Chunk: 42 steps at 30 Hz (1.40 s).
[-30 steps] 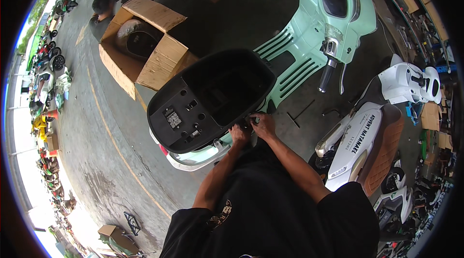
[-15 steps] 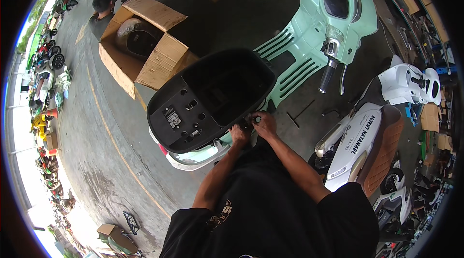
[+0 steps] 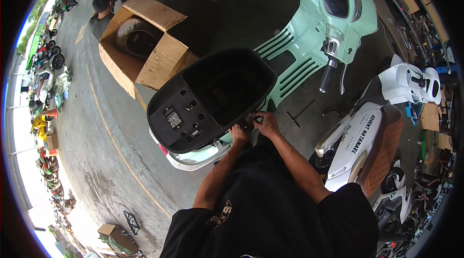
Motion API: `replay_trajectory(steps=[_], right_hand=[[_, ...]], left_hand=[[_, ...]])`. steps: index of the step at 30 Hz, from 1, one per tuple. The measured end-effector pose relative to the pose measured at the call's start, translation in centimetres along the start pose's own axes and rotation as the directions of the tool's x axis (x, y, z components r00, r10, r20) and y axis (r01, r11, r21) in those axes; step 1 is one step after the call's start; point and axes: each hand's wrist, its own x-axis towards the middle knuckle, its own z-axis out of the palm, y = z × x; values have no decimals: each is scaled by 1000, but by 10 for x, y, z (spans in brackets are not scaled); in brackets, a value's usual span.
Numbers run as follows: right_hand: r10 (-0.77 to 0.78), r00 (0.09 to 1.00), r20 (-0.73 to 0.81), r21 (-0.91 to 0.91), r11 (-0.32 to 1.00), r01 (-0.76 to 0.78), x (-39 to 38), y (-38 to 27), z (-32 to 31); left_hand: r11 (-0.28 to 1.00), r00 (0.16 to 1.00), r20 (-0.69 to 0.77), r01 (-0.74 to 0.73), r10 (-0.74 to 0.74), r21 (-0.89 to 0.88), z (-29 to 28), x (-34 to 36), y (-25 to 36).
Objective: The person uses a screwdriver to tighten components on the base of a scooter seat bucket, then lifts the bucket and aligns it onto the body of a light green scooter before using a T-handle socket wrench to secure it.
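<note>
A mint-green scooter (image 3: 303, 40) stands in front of me with its seat off. Its black under-seat storage tub (image 3: 193, 84) is uncovered, and the deep well opens toward the footboard. Both my hands work close together at the tub's near side, just below its rim. My left hand (image 3: 239, 135) is closed against the side of the scooter. To the right of it, my right hand (image 3: 267, 125) has thumb and fingers pinched together around something small and dark. Its kind cannot be made out, and what lies inside the left fingers is hidden.
An open cardboard box (image 3: 164, 62) holding a rounded, wrapped part stands beyond the tub; a person (image 3: 100, 11) is behind it. At the right is a white scooter (image 3: 355, 147) with a brown seat (image 3: 386, 149). A T-handle tool (image 3: 302, 113) lies on the floor.
My right hand has shifted very slightly to the right, its fingers still pinched. My left hand stays in nearly the same place.
</note>
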Motion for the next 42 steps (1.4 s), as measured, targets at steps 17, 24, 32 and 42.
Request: replay_trajectory(steps=[17, 24, 32, 42], right_hand=[[109, 992, 58, -143, 985, -100, -14, -5, -6], [133, 986, 96, -210, 971, -110, -14, -14, -7], [182, 978, 103, -314, 939, -142, -12, -10, -8], [131, 990, 57, -291, 951, -110, -15, -14, -11]], left_hand=[[997, 989, -133, -73, 68, -32, -6, -6, 10], [997, 987, -144, -79, 77, -7, -5, -5, 4], [985, 987, -70, -149, 143, -87, -16, -4, 3], [983, 989, -47, -146, 141, -112, -21, -7, 12]])
